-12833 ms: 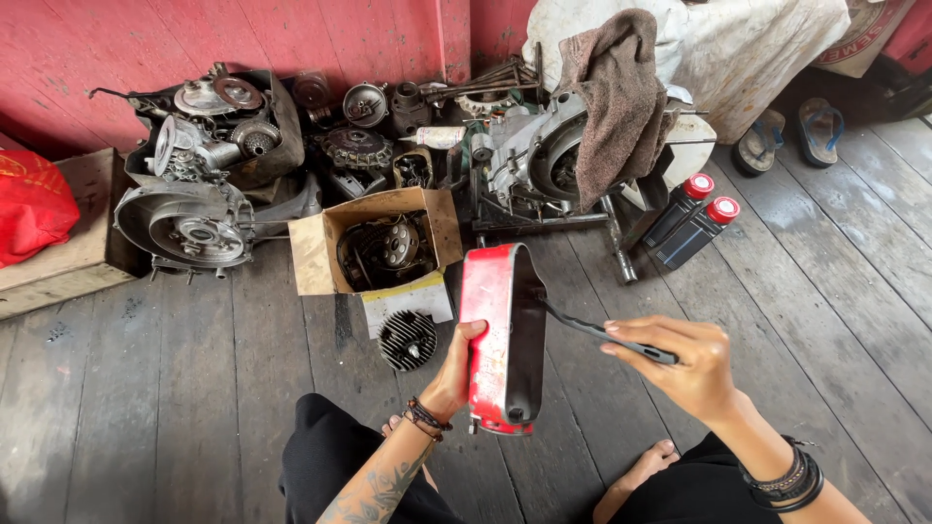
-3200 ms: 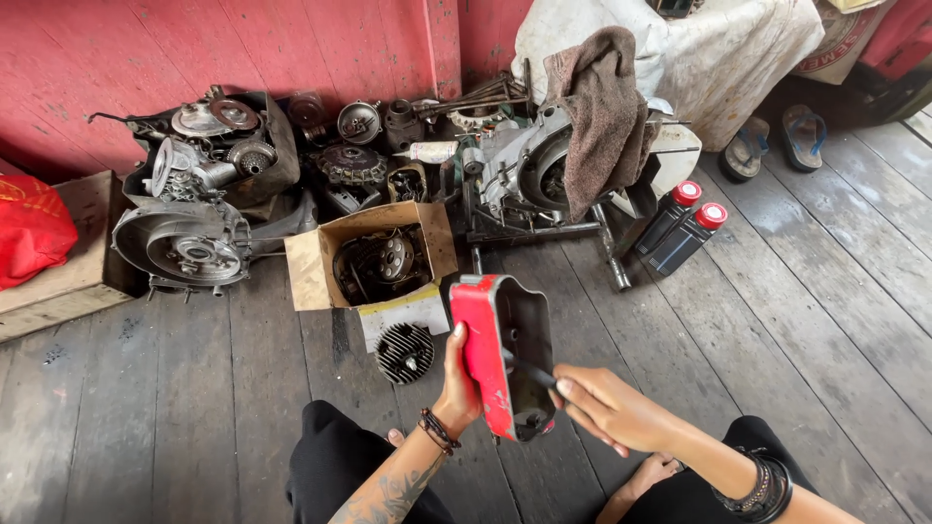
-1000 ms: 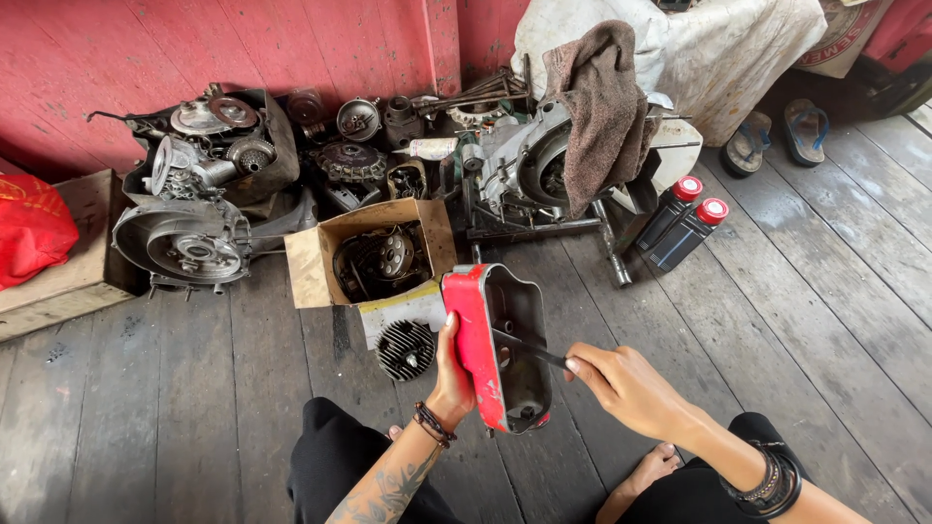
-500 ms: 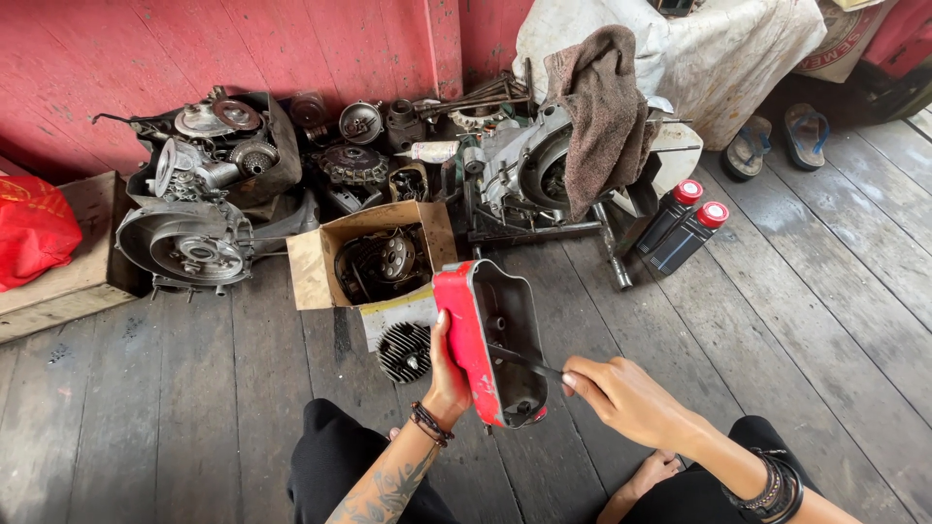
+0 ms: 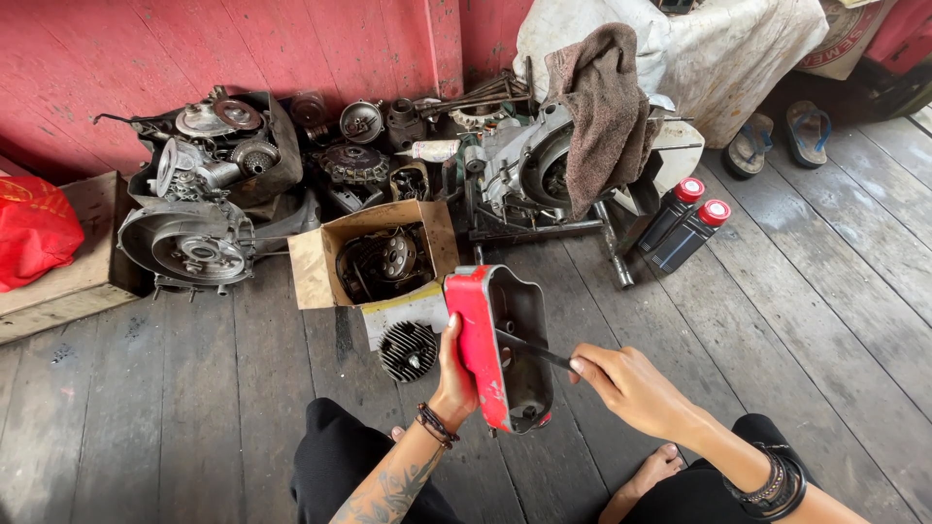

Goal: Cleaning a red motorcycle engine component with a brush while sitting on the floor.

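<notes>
My left hand (image 5: 454,374) grips a red metal engine cover (image 5: 481,349) by its left side, holding it upright over my lap with the dark hollow inside turned right. My right hand (image 5: 626,385) holds a thin dark tool (image 5: 532,349) whose tip reaches into the cover's hollow. Both wrists wear bracelets. Just behind the cover on the wooden floor lies a finned cylinder head (image 5: 408,349) on a pale scrap.
An open cardboard box (image 5: 311,277) with engine parts sits ahead. Engine cases (image 5: 189,243) and loose parts crowd the red wall. A cloth-draped engine (image 5: 544,165) stands centre-right beside two black bottles with red caps (image 5: 684,228). Red bag (image 5: 34,238) at left, sandals (image 5: 777,136) at right.
The cover has turned so its hollow faces right, and my right hand has brought the tool's tip inside it. The left hand's grip is unchanged.
</notes>
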